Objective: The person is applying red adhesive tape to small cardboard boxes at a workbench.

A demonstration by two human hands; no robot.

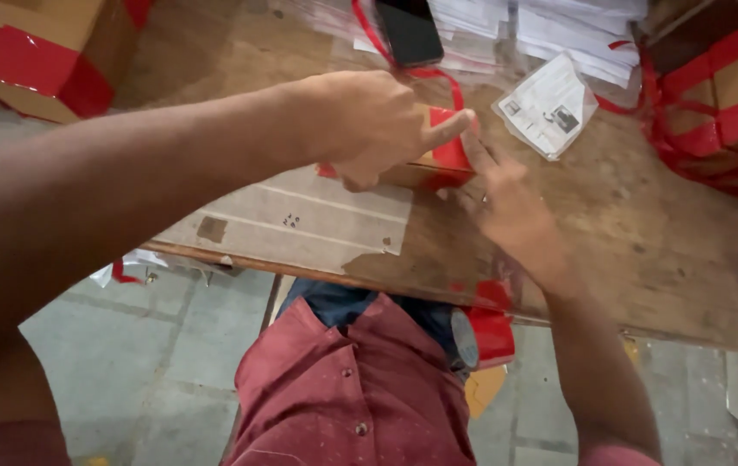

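Seen from above, a worn wooden surface (645, 250) fills the upper part of the view, with grey floor tiles and the person's red shirt below its near edge. At the far left corner sits a cardboard box bound with red tape (37, 52). A flat sheet of grey cardboard (300, 220) lies on the surface near its front edge. Just past it, the left hand (369, 125) curls over a small cardboard box wrapped in red tape (438, 164), pressing down on it with the thumb stretched along its top. The right hand (507, 203) comes in from the right side, fingers held narrow and straight, fingertips touching the red end of the same small box. Behind the hands, a dark phone (410, 30) rests on stacks of white papers (576, 26). A clear sleeve holding a printed slip (546, 108) lies just right of the box. At the far right stand more red-taped boxes (731, 103).
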